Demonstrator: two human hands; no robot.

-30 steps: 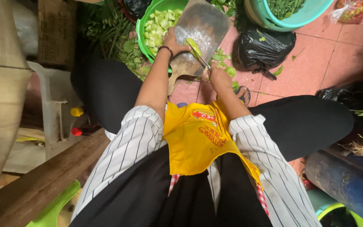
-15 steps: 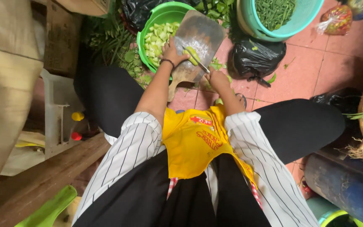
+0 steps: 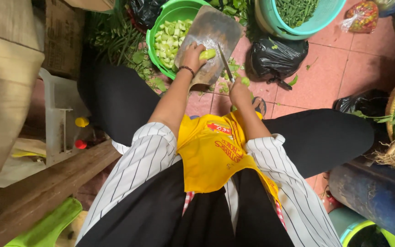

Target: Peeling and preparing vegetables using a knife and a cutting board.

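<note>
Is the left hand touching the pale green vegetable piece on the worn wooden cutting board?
Touching. The head view shows the left hand with fingers wrapped over the green vegetable piece, pinning it on the wooden cutting board.

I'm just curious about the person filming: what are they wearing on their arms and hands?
Both arms are bare from about the elbow down, with loose white sleeves with thin dark pinstripes pushed up above them. The left hand has a thin dark band round its wrist. The right hand wears nothing that shows: no glove, no ring that I can make out.
</note>
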